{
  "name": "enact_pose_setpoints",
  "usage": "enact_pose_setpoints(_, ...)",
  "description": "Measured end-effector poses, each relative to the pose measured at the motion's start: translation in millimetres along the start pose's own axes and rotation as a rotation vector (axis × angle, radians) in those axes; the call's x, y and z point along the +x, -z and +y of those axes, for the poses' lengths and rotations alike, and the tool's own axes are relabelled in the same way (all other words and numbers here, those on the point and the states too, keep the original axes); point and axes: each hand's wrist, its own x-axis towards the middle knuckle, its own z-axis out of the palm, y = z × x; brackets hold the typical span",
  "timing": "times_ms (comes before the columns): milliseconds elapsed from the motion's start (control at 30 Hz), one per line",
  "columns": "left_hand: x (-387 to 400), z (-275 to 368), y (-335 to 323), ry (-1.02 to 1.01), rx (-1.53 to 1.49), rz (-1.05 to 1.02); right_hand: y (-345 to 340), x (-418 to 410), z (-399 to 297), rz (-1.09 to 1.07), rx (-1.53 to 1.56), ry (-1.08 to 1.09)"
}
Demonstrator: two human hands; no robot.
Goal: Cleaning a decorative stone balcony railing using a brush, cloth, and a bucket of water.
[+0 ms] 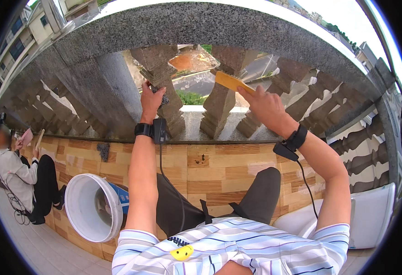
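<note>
My left hand presses a dark grey scouring pad against a stone baluster of the balustrade. Its fingertips curl round the baluster's left side and are partly hidden. In my right hand is the handle end of a yellow brush or scraper-like tool; its working side does not show. The tool's far end overlaps the upper part of the adjoining baluster. Above both hands runs the thick grey stone handrail.
A white bucket with liquid stands on the wood-patterned floor, lower left. Another grey scouring pad lies by the balustrade's base. At far left a person sits holding a pink item. A white plastic object is at lower right.
</note>
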Motion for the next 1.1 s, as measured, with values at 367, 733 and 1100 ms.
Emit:
enact_pose_setpoints(367,1,-5,-5,-0.057,-0.007,-0.047,-26,54,-27,0.132,0.014,-0.078)
enact_pose_setpoints(733,0,1,0,-0.026,0.003,-0.033,-38,-84,50,0.11,0.377,-0.248)
enact_pose_setpoints(1100,-1,-9,-7,-0.029,-0.106,-0.072,-42,-2,32,-0.116,1.876,-0.634)
